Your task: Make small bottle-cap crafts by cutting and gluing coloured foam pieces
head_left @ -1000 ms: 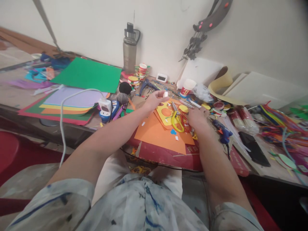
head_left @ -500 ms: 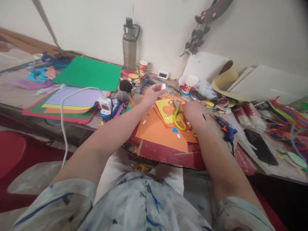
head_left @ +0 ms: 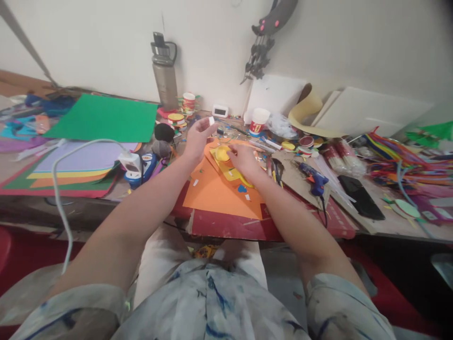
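Between the thumb and fingers of my left hand (head_left: 197,138) is a small white piece (head_left: 211,121), raised above the worktop. My right hand (head_left: 245,160) pinches a round yellow piece (head_left: 222,153) above the yellow paper. Beneath that hand, the yellow handle of the scissors (head_left: 245,180) partly shows; the blades are hidden. An orange sheet (head_left: 212,197) lies under everything, with a blue paper scrap (head_left: 242,188) and a few white bits on it.
To the right are a blue glue gun (head_left: 314,179), a black phone (head_left: 361,197) and pipe cleaners (head_left: 392,156). A paper cup (head_left: 259,122) and a bottle (head_left: 164,75) stand at the back. On the left, a green sheet (head_left: 106,118) and a white cable (head_left: 58,189) lie near a power socket.
The view has swung to the right. My right hand has moved left from beside the scissors and now has the round yellow piece. My left hand still holds the white piece.
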Motion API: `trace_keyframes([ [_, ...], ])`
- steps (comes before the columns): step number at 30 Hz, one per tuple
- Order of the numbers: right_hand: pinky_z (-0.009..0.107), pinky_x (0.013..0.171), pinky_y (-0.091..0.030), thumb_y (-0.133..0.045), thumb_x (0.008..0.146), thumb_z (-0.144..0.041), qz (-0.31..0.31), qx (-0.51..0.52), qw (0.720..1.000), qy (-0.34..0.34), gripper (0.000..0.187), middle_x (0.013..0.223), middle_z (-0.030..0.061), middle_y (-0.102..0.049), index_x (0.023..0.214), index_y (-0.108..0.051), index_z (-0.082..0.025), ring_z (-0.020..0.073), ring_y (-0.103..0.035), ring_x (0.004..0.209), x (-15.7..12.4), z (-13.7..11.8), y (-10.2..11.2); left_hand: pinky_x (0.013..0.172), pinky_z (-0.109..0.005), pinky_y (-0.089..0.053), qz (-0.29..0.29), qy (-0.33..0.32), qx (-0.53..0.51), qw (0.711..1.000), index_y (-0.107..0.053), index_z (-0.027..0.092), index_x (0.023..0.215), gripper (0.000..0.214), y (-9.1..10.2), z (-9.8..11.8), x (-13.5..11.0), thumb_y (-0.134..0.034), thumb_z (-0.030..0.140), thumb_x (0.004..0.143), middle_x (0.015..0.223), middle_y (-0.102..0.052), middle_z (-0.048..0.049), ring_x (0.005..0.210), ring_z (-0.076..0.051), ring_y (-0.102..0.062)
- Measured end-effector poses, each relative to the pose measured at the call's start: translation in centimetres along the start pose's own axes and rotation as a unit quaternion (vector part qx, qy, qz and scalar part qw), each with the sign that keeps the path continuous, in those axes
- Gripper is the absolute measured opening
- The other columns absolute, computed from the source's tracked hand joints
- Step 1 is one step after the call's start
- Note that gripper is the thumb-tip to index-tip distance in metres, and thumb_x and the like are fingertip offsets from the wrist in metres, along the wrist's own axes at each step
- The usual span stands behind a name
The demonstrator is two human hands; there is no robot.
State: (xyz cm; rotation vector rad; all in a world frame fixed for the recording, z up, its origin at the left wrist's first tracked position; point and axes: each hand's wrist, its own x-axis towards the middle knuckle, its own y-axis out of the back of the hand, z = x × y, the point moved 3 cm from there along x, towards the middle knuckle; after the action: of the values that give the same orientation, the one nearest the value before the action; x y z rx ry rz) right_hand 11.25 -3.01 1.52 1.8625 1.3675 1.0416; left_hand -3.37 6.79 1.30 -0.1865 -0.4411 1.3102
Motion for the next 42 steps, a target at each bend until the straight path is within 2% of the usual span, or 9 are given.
trace_keyframes([
  [4, 0.044, 0.114, -0.051, -0.055, 0.102, -0.02, 0.077, -0.062, 0.995, 0.009, 0.04, 0.134, 0.0204, -0.077, 0.135, -0.076, -0.01, 0.0308, -0.07, 0.125, -0.9, 0.5, 3.1, 0.068, -0.021, -0.051, -0.012, 0.015, 0.011, 1.0, -0.07, 0.021, 0.109, 0.038, -0.1, -0.4, -0.2, -0.09, 0.029, 0.078, 0.115, -0.075, -0.0036, 0.09, -0.012, -0.068],
  [8, 0.039, 0.102, -0.054, -0.051, 0.109, -0.031, -0.032, -0.151, 0.987, -0.038, 0.038, 0.117, 0.0185, -0.082, 0.122, -0.08, -0.012, 0.0301, -0.075, 0.11, -2.1, 0.6, 5.6, 0.071, -0.023, -0.051, -0.037, 0.039, 0.017, 0.998, -0.069, 0.02, 0.106, 0.042, -0.3, -0.6, -0.8, -0.094, 0.033, 0.075, 0.11, -0.074, -0.003, 0.09, -0.012, -0.067],
  [13, 0.041, 0.102, -0.054, -0.06, 0.107, -0.044, -0.187, -0.299, 0.933, -0.076, 0.048, 0.133, 0.0261, -0.076, 0.134, -0.076, -0.009, 0.0384, -0.073, 0.126, -4.2, -0.3, 5.1, 0.076, -0.026, -0.052, -0.148, 0.105, 0.04, 0.983, -0.07, 0.019, 0.1, 0.05, -1.0, -1.2, -1.6, -0.097, 0.047, 0.069, 0.095, -0.071, -0.001, 0.085, -0.012, -0.067],
  [17, 0.04, 0.103, -0.054, -0.053, 0.108, -0.034, -0.178, -0.334, 0.923, -0.072, 0.049, 0.147, 0.0292, -0.067, 0.149, -0.064, -0.01, 0.0377, -0.071, 0.132, -5.3, -0.3, 4.5, 0.078, -0.027, -0.052, -0.179, 0.066, 0.068, 0.979, -0.074, 0.02, 0.109, 0.058, -1.2, -1.4, -1.5, -0.1, 0.037, 0.06, 0.105, -0.074, -0.0036, 0.091, -0.013, -0.067],
  [24, 0.04, 0.098, -0.055, -0.055, 0.1, -0.02, -0.148, -0.3, 0.935, -0.117, 0.047, 0.132, 0.0322, -0.072, 0.144, -0.059, -0.003, 0.0385, -0.072, 0.127, -5.5, 0.4, 4.2, 0.089, -0.031, -0.054, -0.206, -0.035, 0.077, 0.975, -0.078, 0.023, 0.115, 0.064, -1.4, 0.1, -1.5, -0.099, 0.026, 0.055, 0.138, -0.072, -0.008, 0.101, -0.018, -0.07],
  [29, 0.043, 0.098, -0.055, -0.065, 0.094, -0.024, -0.038, -0.235, 0.962, -0.135, 0.059, 0.132, 0.031, -0.07, 0.149, -0.056, -0.004, 0.0388, -0.072, 0.121, -5.0, 1.5, 5.1, 0.092, -0.032, -0.055, -0.217, -0.047, 0.067, 0.973, -0.076, 0.023, 0.118, 0.064, -1.2, 0.6, -1.3, -0.098, 0.029, 0.058, 0.135, -0.073, -0.0085, 0.101, -0.018, -0.069],
  [34, 0.045, 0.097, -0.056, -0.066, 0.086, -0.025, 0.124, -0.038, 0.991, -0.04, 0.065, 0.111, 0.0146, -0.073, 0.15, -0.059, -0.014, 0.0308, -0.071, 0.104, -4.8, 1.9, 6.0, 0.091, -0.031, -0.053, -0.209, -0.042, 0.039, 0.976, -0.076, 0.024, 0.122, 0.061, -0.9, 1.2, -1.3, -0.097, 0.032, 0.066, 0.133, -0.074, -0.0077, 0.102, -0.017, -0.069],
  [39, 0.038, 0.073, -0.057, -0.073, 0.084, -0.047, 0.064, 0.259, 0.963, 0.029, 0.044, 0.088, 0.002, -0.069, 0.12, -0.071, -0.023, 0.0221, -0.065, 0.076, -5.5, 0.7, 5.7, 0.071, -0.025, -0.046, -0.181, -0.023, -0.013, 0.983, -0.076, 0.021, 0.116, 0.053, -0.4, 2.1, -1.1, -0.097, 0.036, 0.07, 0.111, -0.077, -0.006, 0.088, -0.013, -0.067],
  [42, 0.036, 0.07, -0.059, -0.079, 0.081, -0.048, 0.0, 0.349, 0.937, 0.029, 0.051, 0.094, 0.0022, -0.072, 0.124, -0.066, -0.026, 0.0211, -0.07, 0.079, -6.3, -0.2, 5.5, 0.068, -0.025, -0.045, -0.165, -0.021, -0.059, 0.984, -0.076, 0.019, 0.107, 0.039, -0.1, 2.7, -1.1, -0.093, 0.037, 0.077, 0.093, -0.074, -0.0032, 0.079, -0.01, -0.062],
])
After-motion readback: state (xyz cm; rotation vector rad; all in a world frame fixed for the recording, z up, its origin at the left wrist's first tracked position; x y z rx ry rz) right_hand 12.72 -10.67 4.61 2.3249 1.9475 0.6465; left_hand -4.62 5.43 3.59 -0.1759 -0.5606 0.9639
